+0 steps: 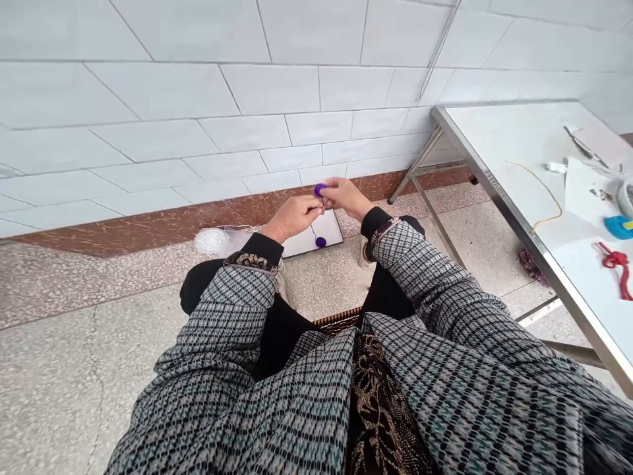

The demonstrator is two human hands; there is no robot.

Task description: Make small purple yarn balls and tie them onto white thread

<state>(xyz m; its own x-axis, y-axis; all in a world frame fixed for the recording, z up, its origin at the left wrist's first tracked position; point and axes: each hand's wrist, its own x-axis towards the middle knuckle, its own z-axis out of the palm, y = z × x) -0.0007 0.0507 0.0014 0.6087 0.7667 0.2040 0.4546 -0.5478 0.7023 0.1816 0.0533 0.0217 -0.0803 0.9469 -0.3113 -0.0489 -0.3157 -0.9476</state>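
Observation:
My right hand (345,196) is closed on a small round purple piece (319,190), which looks like a yarn disc or pompom. My left hand (295,216) is pinched close beside it, its fingertips meeting the right fingers around a thin dark strand. That strand (312,231) runs down below the hands to a second purple yarn piece (321,242). The second piece is over a white board with a dark edge (334,227) low between my feet; whether it hangs or rests there I cannot tell.
A ball of white yarn (211,242) in clear plastic lies on the floor at left. At right stands a metal-framed table (519,142) bearing a yellow cord (551,196), a red knotted cord (614,260), a blue tape dispenser (618,227) and papers. A tiled wall (277,86) rises ahead.

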